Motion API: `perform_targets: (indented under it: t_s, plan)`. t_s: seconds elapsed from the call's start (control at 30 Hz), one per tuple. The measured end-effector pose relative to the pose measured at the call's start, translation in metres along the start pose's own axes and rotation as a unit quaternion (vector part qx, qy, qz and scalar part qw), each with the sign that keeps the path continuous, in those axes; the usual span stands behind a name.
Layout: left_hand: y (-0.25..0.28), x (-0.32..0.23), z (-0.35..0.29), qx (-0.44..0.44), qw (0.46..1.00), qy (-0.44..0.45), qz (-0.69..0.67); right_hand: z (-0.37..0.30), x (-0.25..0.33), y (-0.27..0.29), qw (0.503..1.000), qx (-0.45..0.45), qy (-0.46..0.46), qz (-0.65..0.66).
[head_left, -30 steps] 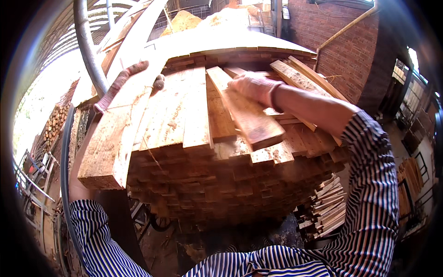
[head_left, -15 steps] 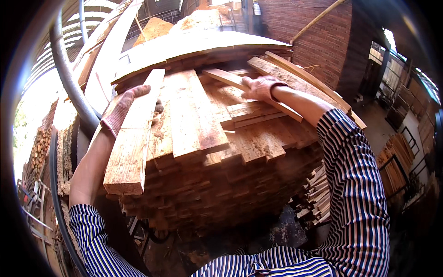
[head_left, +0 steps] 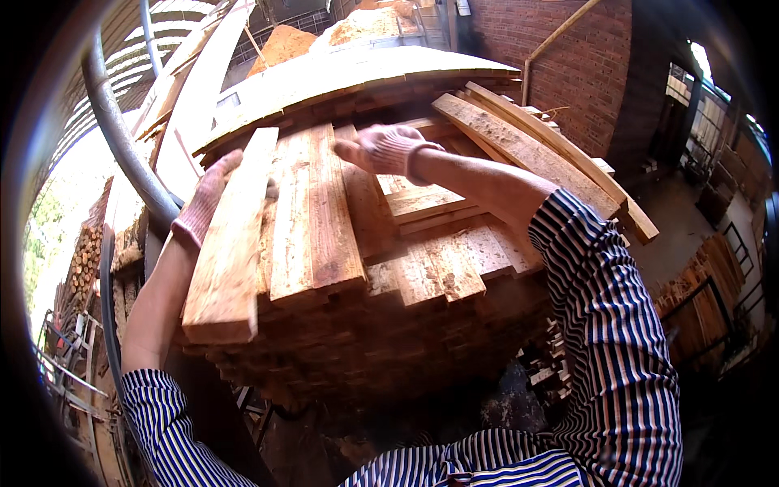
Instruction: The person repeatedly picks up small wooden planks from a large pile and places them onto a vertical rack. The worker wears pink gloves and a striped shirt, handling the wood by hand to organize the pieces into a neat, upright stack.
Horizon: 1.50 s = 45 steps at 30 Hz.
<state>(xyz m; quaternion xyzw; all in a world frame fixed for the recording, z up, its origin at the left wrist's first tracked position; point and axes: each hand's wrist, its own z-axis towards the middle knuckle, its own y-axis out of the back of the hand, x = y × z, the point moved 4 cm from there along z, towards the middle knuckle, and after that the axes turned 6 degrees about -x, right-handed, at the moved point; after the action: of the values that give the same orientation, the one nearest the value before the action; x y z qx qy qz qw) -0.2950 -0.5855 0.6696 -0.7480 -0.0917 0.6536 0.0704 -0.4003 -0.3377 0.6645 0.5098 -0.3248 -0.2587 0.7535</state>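
Note:
My left hand (head_left: pixel 213 199), in a pinkish knit glove, is closed around the far part of a thick wooden plank (head_left: pixel 231 243) at the left of a lumber stack. Its fingers pass partly out of sight behind that plank. Beside it lie narrower boards (head_left: pixel 331 219) side by side, lengthwise to me. My right hand (head_left: pixel 388 149), gloved alike, reaches across to the far end of a shaded board (head_left: pixel 369 203). Its fingers look bent over that board, slightly blurred. Under my right forearm, shorter pieces (head_left: pixel 430 203) lie crosswise on the stack.
Two long planks (head_left: pixel 527 150) slant across the stack's right side. Behind rises a higher layer of pale boards (head_left: pixel 365 77). A curved metal pipe (head_left: pixel 122 130) stands at left, a brick wall (head_left: pixel 552 49) at back right. More lumber (head_left: pixel 702 280) lies at far right.
My right hand has moved left, off the slanting narrow board, to the shaded board. The lengthwise boards sit further left and closer to the left plank. My left hand has shifted slightly left.

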Motion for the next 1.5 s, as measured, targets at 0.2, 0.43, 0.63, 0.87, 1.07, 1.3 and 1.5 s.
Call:
perform_targets:
  t_s: [0.2, 0.43, 0.63, 0.87, 1.07, 1.3, 1.5]
  plan:
    - [-0.097, -0.021, 0.022, -0.183, 0.969, -0.063, 0.155, -0.048, 0.056, 0.071, 0.924, 0.01, 0.108, 0.365]
    - [-0.096, 0.001, 0.022, -0.058, 0.998, -0.033, 0.017, -0.063, -0.004, 0.051, 0.996, 0.055, -0.067, 0.019]
    - [-0.049, 0.021, 0.031, -0.032, 0.996, -0.07, 0.04, 0.017, -0.007, -0.013, 0.994, 0.043, 0.045, -0.087]
    - [-0.088, -0.009, 0.066, 0.009, 0.997, -0.078, -0.001, -0.056, 0.032, 0.058, 0.94, 0.01, 0.047, 0.338]
    - [-0.179, 0.017, 0.062, 0.165, 0.978, -0.012, -0.128, -0.07, -0.031, 0.041, 0.877, 0.008, -0.057, 0.476]
    - [-0.146, 0.005, 0.046, 0.059, 0.856, -0.298, 0.418, -0.038, -0.098, 0.007, 0.971, -0.044, -0.08, 0.222]
    - [-0.081, 0.033, 0.052, 0.0, 0.603, -0.223, 0.766, -0.005, -0.061, -0.011, 0.997, 0.011, -0.039, -0.061]
